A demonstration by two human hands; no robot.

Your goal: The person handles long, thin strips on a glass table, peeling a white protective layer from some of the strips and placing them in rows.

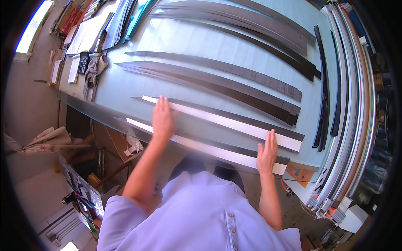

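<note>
Ideally, we press evenly along the farther white strip [222, 121] near the worktop's [176, 37] front edge, our left hand [163, 120] and right hand [266, 157] over it, fingers [273, 137] extended, gripping nothing.

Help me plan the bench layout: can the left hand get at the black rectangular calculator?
Probably, with a stretch: the left hand looks open, though a crumpled grey fabric bundle lies roughly between it and the calculator, seemingly low enough to reach over.
</note>
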